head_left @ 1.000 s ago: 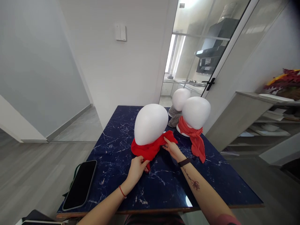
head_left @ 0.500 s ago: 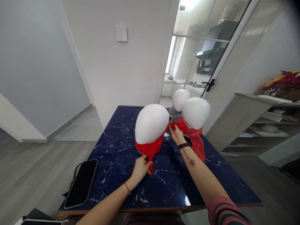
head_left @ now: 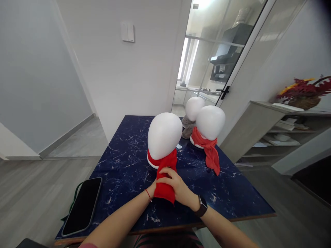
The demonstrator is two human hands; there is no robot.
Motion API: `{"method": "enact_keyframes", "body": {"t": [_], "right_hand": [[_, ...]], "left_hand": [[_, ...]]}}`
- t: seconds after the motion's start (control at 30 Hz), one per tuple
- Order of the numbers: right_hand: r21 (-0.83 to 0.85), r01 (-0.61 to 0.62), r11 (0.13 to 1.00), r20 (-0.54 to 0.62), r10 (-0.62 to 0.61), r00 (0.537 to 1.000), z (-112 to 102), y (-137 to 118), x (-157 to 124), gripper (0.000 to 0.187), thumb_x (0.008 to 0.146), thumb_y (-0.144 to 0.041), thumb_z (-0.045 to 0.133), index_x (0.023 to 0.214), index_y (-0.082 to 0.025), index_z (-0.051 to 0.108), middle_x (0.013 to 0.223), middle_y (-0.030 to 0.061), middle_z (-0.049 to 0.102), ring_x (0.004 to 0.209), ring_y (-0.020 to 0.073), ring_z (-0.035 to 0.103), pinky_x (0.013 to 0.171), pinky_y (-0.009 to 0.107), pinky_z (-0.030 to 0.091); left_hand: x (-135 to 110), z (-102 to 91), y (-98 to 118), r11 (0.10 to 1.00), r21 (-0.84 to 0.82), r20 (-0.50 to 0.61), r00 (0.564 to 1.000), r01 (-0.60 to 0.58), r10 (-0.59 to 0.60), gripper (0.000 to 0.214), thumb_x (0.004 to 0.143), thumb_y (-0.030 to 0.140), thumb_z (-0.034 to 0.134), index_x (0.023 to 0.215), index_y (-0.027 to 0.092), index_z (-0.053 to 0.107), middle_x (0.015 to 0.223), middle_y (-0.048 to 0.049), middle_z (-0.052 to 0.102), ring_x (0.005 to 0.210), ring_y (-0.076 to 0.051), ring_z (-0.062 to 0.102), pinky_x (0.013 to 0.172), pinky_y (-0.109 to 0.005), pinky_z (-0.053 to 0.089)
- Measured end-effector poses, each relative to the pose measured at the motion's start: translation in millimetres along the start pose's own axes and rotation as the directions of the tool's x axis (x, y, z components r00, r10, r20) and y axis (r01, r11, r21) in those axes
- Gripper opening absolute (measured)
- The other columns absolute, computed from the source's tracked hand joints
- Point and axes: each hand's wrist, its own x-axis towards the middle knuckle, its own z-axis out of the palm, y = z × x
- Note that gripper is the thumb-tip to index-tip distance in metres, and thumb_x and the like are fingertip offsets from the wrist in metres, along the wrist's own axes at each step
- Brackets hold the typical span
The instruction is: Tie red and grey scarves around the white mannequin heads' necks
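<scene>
A white mannequin head (head_left: 164, 134) stands nearest me on the table, with a red scarf (head_left: 165, 193) around its neck and a tail hanging toward me. My right hand (head_left: 176, 186) lies over that front tail, fingers curled onto the cloth. Behind the same cloth is my left hand (head_left: 153, 189); its wrist and edge show, while the scarf hides its fingers. To the right, a second white mannequin head (head_left: 210, 121) wears a coral-red scarf (head_left: 210, 151) knotted with its tail down. Farther back, a third white mannequin head (head_left: 194, 108) has a grey scarf (head_left: 188, 127).
The dark blue marbled table (head_left: 124, 151) carries a phone (head_left: 82, 206) at its left front corner, with a green strap beneath. A small white piece (head_left: 179, 146) lies behind the near head. Shelves (head_left: 274, 137) stand right, beside a glass door (head_left: 201, 62).
My right hand has come from the right side of the near head to its front, bringing the red scarf's other end across. My left hand is now behind the cloth. The view shifted slightly right.
</scene>
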Motion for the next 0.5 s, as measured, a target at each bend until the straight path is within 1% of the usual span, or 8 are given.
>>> {"method": "enact_keyframes", "body": {"t": [0.13,0.2,0.23,0.3,0.33,0.37,0.43,0.5], "right_hand": [[-0.171,-0.133,0.976,-0.071,0.122,0.990,3.5,6.5,-17.8,0.037,0.080,-0.017,0.054,0.115,-0.030,0.059,0.123,0.0071,0.049,0.113,0.0226,0.047,0.099,0.040,0.039],[-0.237,-0.186,0.953,-0.070,0.174,0.982,2.4,11.0,-32.0,0.041,0.080,-0.013,0.049,0.116,-0.031,0.058,0.124,0.0055,0.050,0.118,0.0233,0.044,0.100,0.042,0.038],[-0.265,-0.198,0.944,-0.054,0.191,0.980,1.6,12.3,-39.5,0.046,0.080,-0.009,0.046,0.118,-0.033,0.057,0.125,0.0043,0.050,0.120,0.0233,0.043,0.100,0.043,0.038],[-0.286,-0.227,0.931,-0.065,0.218,0.974,-0.1,14.1,-52.5,0.057,0.078,-0.004,0.038,0.123,-0.034,0.052,0.130,0.0020,0.048,0.122,0.0221,0.042,0.101,0.043,0.037],[-0.272,-0.250,0.929,-0.110,0.228,0.967,-0.9,15.4,-56.8,0.060,0.077,-0.003,0.035,0.125,-0.034,0.050,0.132,0.0017,0.047,0.122,0.0210,0.042,0.102,0.043,0.037],[-0.240,-0.283,0.929,-0.191,0.241,0.952,-1.7,17.7,-59.1,0.059,0.078,-0.003,0.033,0.127,-0.033,0.047,0.133,0.0024,0.045,0.122,0.0201,0.043,0.102,0.042,0.038],[-0.121,-0.360,0.925,-0.394,0.288,0.873,-2.4,25.8,-56.8,0.050,0.082,-0.011,0.036,0.129,-0.028,0.044,0.132,0.0062,0.044,0.120,0.0206,0.045,0.099,0.042,0.041],[0.056,-0.427,0.902,-0.516,0.393,0.761,-1.0,37.7,-46.2,0.050,0.083,-0.026,0.046,0.132,-0.023,0.038,0.132,0.0115,0.043,0.117,0.0236,0.048,0.093,0.041,0.046]], "left_hand": [[-9.7,-22.0,-2.0,0.990,-0.138,0.129,0.992,0.020,-0.002,0.035,0.078,0.007,0.039,0.067,0.015,0.071,0.059,-0.0027,0.065,0.058,-0.016,0.062,0.045,-0.020,0.050],[-13.9,-37.3,-7.8,0.981,-0.188,0.270,0.963,0.048,0.004,0.030,0.077,0.012,0.043,0.067,0.014,0.071,0.056,0.0002,0.063,0.058,-0.013,0.062,0.045,-0.017,0.049],[-14.6,-45.2,-11.9,0.972,-0.210,0.390,0.920,0.108,-0.018,0.025,0.076,0.012,0.046,0.069,0.013,0.071,0.057,0.0010,0.063,0.059,-0.013,0.063,0.051,-0.017,0.051],[-11.4,-59.8,-22.0,0.931,-0.209,0.613,0.782,0.298,-0.113,0.020,0.073,0.011,0.050,0.081,0.011,0.068,0.062,0.0002,0.065,0.059,-0.014,0.065,0.055,-0.021,0.053],[-7.3,-65.8,-27.6,0.907,-0.180,0.658,0.732,0.380,-0.177,0.021,0.074,0.010,0.049,0.088,0.011,0.065,0.066,-0.0016,0.066,0.058,-0.015,0.065,0.056,-0.024,0.054],[-1.6,-70.6,-33.5,0.895,-0.148,0.635,0.734,0.422,-0.241,0.023,0.075,0.010,0.047,0.093,0.010,0.061,0.069,-0.0034,0.067,0.056,-0.014,0.065,0.056,-0.025,0.054],[13.1,-75.9,-45.0,0.927,-0.098,0.405,0.865,0.362,-0.295,0.028,0.074,0.010,0.047,0.101,0.010,0.055,0.079,-0.0072,0.066,0.059,-0.015,0.065,0.061,-0.028,0.053],[29.2,-75.1,-54.6,0.974,-0.045,0.138,0.967,0.223,-0.215,0.042,0.068,0.009,0.054,0.110,0.011,0.050,0.100,-0.0133,0.063,0.079,-0.019,0.065,0.073,-0.033,0.052]]}}
